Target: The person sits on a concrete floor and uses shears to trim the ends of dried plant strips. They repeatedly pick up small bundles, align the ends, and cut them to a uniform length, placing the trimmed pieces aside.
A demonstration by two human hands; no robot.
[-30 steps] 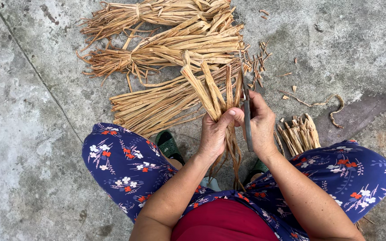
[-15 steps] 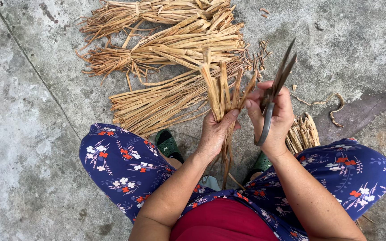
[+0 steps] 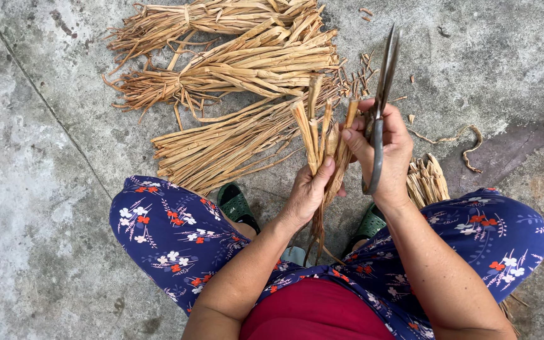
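Between the knees, above the concrete floor (image 3: 45,157), the left hand (image 3: 306,192) is closed around a small bunch of dried straw strips (image 3: 322,135), thumb pressed across the front, cut ends pointing up and away from the body and the thin tails hanging down past the wrist. Just beside it, the right hand (image 3: 388,151) is wrapped around the handles of a pair of dark metal scissors (image 3: 380,94), whose long blades point up toward the far edge of the floor and lie nearly together; its forefinger also reaches over and touches the held strips. Both hands are near each other, the strips between them.

Beyond the hands, three tied bundles of straw (image 3: 247,63) lie on the concrete, fanned out side by side, the nearest one running under the raised strips. Short offcuts (image 3: 363,66) are scattered near the bundles' right ends. A smaller bundle of cut pieces (image 3: 426,179) rests by the right knee, partly hidden behind the right wrist. A curled strip (image 3: 467,141) lies alone further right.

Blue floral trousers (image 3: 171,233) cover both legs, with a green sandal (image 3: 237,204) showing beside the left knee and another (image 3: 369,223) under the right forearm
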